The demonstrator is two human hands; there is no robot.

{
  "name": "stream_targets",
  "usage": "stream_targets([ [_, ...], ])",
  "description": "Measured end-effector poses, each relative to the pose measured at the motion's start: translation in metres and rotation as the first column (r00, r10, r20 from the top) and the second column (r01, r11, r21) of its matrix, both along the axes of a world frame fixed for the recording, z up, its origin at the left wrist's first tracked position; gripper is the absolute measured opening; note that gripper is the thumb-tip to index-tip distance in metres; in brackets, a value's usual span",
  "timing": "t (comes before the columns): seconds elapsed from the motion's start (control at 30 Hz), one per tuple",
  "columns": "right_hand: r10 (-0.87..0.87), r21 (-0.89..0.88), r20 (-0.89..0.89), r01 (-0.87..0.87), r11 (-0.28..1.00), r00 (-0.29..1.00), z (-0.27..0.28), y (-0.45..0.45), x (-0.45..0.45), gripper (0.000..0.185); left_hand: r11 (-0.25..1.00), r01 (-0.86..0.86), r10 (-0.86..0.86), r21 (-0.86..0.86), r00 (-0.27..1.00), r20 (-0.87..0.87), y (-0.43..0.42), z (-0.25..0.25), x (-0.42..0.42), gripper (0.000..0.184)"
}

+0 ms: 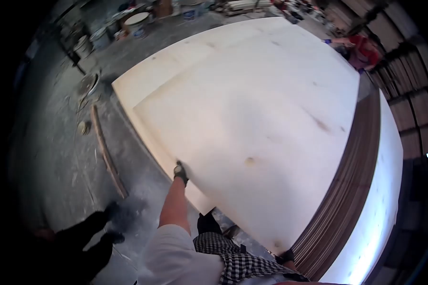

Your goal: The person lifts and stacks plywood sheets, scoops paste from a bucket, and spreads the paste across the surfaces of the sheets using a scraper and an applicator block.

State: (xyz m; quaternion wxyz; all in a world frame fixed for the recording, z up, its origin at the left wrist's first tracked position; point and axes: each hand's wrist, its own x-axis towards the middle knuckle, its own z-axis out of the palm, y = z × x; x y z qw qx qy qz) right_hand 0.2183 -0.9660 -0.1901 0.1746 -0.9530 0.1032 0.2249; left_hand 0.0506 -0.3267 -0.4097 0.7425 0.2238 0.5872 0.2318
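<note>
A large pale veneer sheet (252,118) spreads across the middle of the view, on top of another pale sheet (128,97) whose border shows along the left and far sides. My left hand (180,173), in a dark glove, is closed on the upper sheet's left edge. Close to my body, my right hand (285,257), also dark-gloved, grips the near corner of the same sheet; its fingers are partly hidden. To the right of that hand, a stack of brown sheets (340,190) shows its layered edges.
Another person (361,51) in red stands at the far right corner of the sheet. A bright pale sheet (383,175) borders the brown stack. A long wooden stick (107,149) lies on the grey floor at left. Buckets (100,38) stand at the back left.
</note>
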Motion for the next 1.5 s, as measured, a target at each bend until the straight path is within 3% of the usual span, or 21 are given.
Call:
stream_targets([
  [0.17,-0.13,-0.088,0.07,0.136,0.987,0.989,0.033,0.013,-0.061,0.041,0.957,0.289,-0.245,0.001,0.809,0.534,0.049,0.046,-0.049,0.077],
  [0.2,-0.167,-0.113,0.091,0.177,0.978,0.982,0.039,0.015,-0.081,0.042,0.953,0.301,-0.255,-0.041,0.866,0.429,0.048,0.094,-0.044,0.079],
  [0.23,-0.199,-0.148,0.113,0.214,0.965,0.974,0.043,0.017,-0.102,0.043,0.952,0.301,-0.237,-0.061,0.847,0.476,0.055,0.09,-0.049,0.075],
  [0.37,-0.3,-0.292,0.231,0.36,0.886,0.926,0.06,0.002,-0.14,0.046,0.886,0.454,-0.415,-0.1,0.869,0.269,0.06,0.145,-0.033,0.074],
  [0.43,-0.42,-0.213,0.259,0.475,0.854,0.87,0.056,-0.019,-0.138,0.041,0.826,0.559,-0.536,-0.073,0.819,0.206,0.072,0.174,-0.021,0.073],
  [0.47,-0.404,-0.306,0.348,0.509,0.804,0.846,0.1,0.006,-0.128,0.041,0.794,0.604,-0.585,-0.068,0.79,0.18,0.075,0.191,-0.019,0.073],
  [0.5,-0.647,-0.054,0.336,0.7,0.712,0.684,0.149,0.032,-0.124,0.044,0.756,0.652,-0.639,-0.049,0.753,0.157,0.084,0.199,-0.019,0.073],
  [0.53,-0.639,0.065,0.537,0.728,0.682,0.551,0.174,0.054,-0.121,0.048,0.719,0.694,-0.685,-0.035,0.716,0.134,0.094,0.21,-0.016,0.072],
  [0.6,-0.638,-0.03,0.502,0.749,0.662,0.584,0.2,0.077,-0.108,0.047,0.642,0.766,-0.762,0.0,0.639,0.102,0.125,0.238,-0.004,0.072],
  [0.63,-0.766,0.115,0.427,0.811,0.573,0.481,0.232,0.105,-0.107,0.044,0.605,0.796,-0.795,0.023,0.602,0.08,0.141,0.25,-0.001,0.071],
  [0.77,-0.595,0.002,0.567,0.721,0.692,0.57,0.148,0.108,-0.117,0.038,0.479,0.871,-0.876,0.111,0.482,-0.001,0.177,0.295,0.016,0.07],
  [0.8,-0.657,-0.021,0.471,0.752,0.658,0.589,0.153,0.149,-0.119,0.035,0.461,0.878,-0.884,0.13,0.467,-0.014,0.191,0.299,0.021,0.07],
  [0.83,-0.742,0.052,0.4,0.795,0.605,0.538,0.111,0.152,-0.122,0.033,0.446,0.882,-0.889,0.153,0.456,-0.034,0.198,0.308,0.021,0.07],
  [0.9,-0.624,-0.028,0.451,0.708,0.705,0.639,0.055,0.168,-0.134,0.031,0.425,0.884,-0.892,0.195,0.446,-0.076,0.206,0.334,0.019,0.069],
  [0.97,-0.786,0.128,0.31,0.795,0.593,0.536,0.028,0.196,-0.141,0.03,0.415,0.876,-0.884,0.244,0.452,-0.121,0.205,0.361,0.015,0.068],
  [1.03,-0.725,0.171,0.162,0.704,0.689,0.67,-0.037,0.215,-0.146,0.031,0.424,0.853,-0.86,0.305,0.485,-0.157,0.201,0.387,0.001,0.068],
  [1.1,-0.584,0.222,0.292,0.54,0.812,0.758,-0.125,0.241,-0.166,0.033,0.438,0.811,-0.824,0.388,0.535,-0.188,0.188,0.421,-0.022,0.067],
  [1.17,-0.485,0.33,0.016,0.454,0.828,0.874,-0.146,0.265,-0.169,0.038,0.448,0.756,-0.781,0.476,0.591,-0.204,0.168,0.462,-0.054,0.066],
  [1.3,-0.329,0.655,-0.47,0.574,0.491,0.819,-0.152,0.3,-0.172,0.039,0.4,0.649,-0.729,0.647,0.653,-0.205,0.106,0.556,-0.102,0.065],
  [1.43,-0.28,0.646,-0.684,0.738,0.195,0.673,-0.145,0.308,-0.15,0.04,0.336,0.579,-0.703,0.743,0.679,-0.211,0.035,0.632,-0.099,0.061],
  [1.5,-0.264,0.611,-0.745,0.785,0.098,0.613,-0.141,0.316,-0.136,0.041,0.208,0.572,-0.585,0.794,0.723,-0.367,-0.042,0.668,-0.087,0.055],
])
